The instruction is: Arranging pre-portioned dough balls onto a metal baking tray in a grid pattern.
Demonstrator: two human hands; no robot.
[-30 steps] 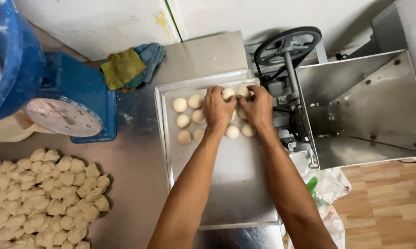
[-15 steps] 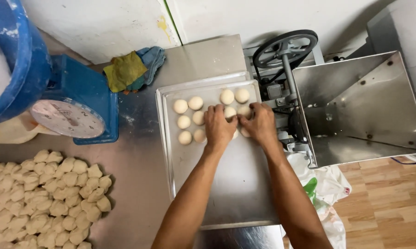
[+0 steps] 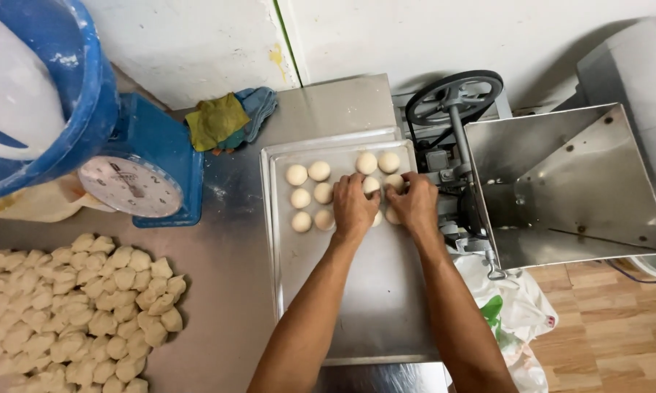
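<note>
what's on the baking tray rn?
On the baking tray: rows of round dough balls at its far end. Left hand and right hand cover several; exact count hidden. Near half bare.

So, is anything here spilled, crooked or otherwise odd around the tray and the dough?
Nothing looks spilled or damaged. The dough balls sit in fairly neat rows at the far end of the metal tray, under the left hand and right hand. Only the crumpled cloths beside the blue scale look untidy.
</note>
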